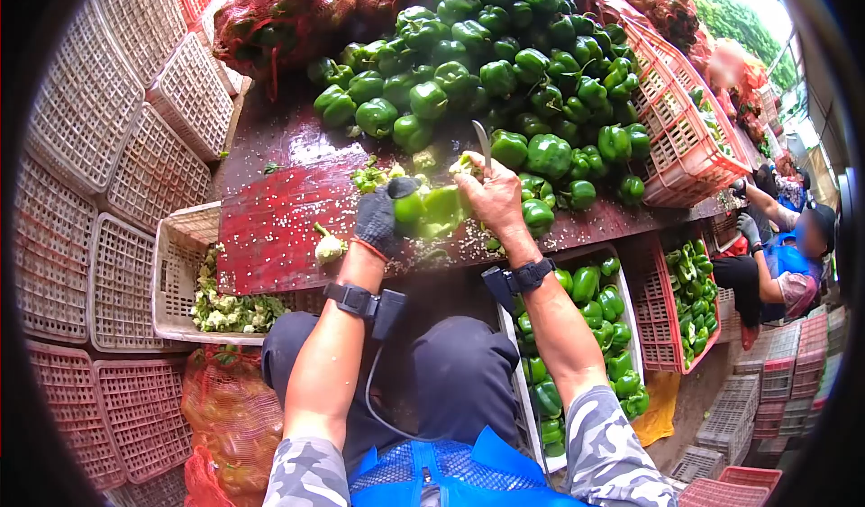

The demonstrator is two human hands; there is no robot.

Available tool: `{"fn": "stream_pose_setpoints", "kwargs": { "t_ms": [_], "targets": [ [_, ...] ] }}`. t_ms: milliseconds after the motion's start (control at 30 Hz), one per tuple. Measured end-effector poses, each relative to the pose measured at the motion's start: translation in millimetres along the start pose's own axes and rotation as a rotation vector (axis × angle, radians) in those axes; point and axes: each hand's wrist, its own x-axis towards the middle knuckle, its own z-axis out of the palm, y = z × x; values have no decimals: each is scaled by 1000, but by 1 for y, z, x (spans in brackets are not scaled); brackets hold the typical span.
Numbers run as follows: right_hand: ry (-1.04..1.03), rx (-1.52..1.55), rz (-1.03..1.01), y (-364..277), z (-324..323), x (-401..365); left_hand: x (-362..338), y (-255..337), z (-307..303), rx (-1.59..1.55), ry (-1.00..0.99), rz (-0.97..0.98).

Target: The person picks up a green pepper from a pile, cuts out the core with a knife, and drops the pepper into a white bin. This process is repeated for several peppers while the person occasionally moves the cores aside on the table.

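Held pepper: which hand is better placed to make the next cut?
Likely right: the right hand grips the knife beside the pepper, while the gloved left hand is busy holding it.

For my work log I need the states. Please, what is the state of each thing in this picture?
left hand: gloved, shut on pepper
pepper: held over table, blurred
right hand: bare, shut on knife
knife: blade pointing up
pile: whole peppers, heaped on table
left crate: partly full of cores
right crate: holds peppers
core: lying loose on table
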Motion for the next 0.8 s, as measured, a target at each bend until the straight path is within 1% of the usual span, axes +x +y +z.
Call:
{"fn": "stream_pose_setpoints", "kwargs": {
  "t_ms": [33,67,100,133,200,233,300,367,433,467,500,533,567,600,633,667,700,733,767,800],
  "targets": [
    [1,3,-1,-1,0,1,-4,13,2,-210,22,-78],
    [-11,-48,-38,-3,1,2,-19,40,13,-338,10,-124],
    [-24,-97,-77,-2,2,4,-24,47,13,-365,85,-104],
    [-50,-100,-62,0,4,6,-17,40,5,-384,87,-92],
    [-51,-52,-55,5,8,9,-11,43,-8,-440,74,-92],
    [-53,-6,-46,5,9,10,-20,58,-6,-466,38,-81],
    [-62,35,-18,2,6,11,-22,68,-8,-509,41,-7],
    [-76,73,14,-5,0,7,-26,75,-9,-539,21,-26],
    [-375,409,417,-28,-15,-5,-33,82,-3,-574,-3,-57],
    [-450,583,381,-22,-6,-17,-35,85,4,-573,-15,-32],
    [-420,706,519,-8,4,-25,-36,84,11,-570,-32,-13],
    [-459,621,431,-34,2,-29,-28,72,6,-591,-98,-79],
    [-487,529,355,-60,0,-33,-35,77,17,-626,-156,-65],
    [-431,568,261,-51,10,-37,-11,38,-15,-521,-256,15],
    [-364,592,164,-38,16,-40,6,20,-29,-448,-275,13],
    [-343,585,201,-38,13,-44,-6,35,-13,-218,-199,31],
    [-331,583,233,-42,10,-47,-15,50,-3,313,-195,236],
    [-230,456,92,-45,8,-49,-20,54,-2,611,-133,387],
    [-142,328,-51,-49,5,-51,-32,66,7,831,-17,349],
    [-41,193,-145,-58,-2,-56,-19,54,-1,980,81,359]
  ]
}}
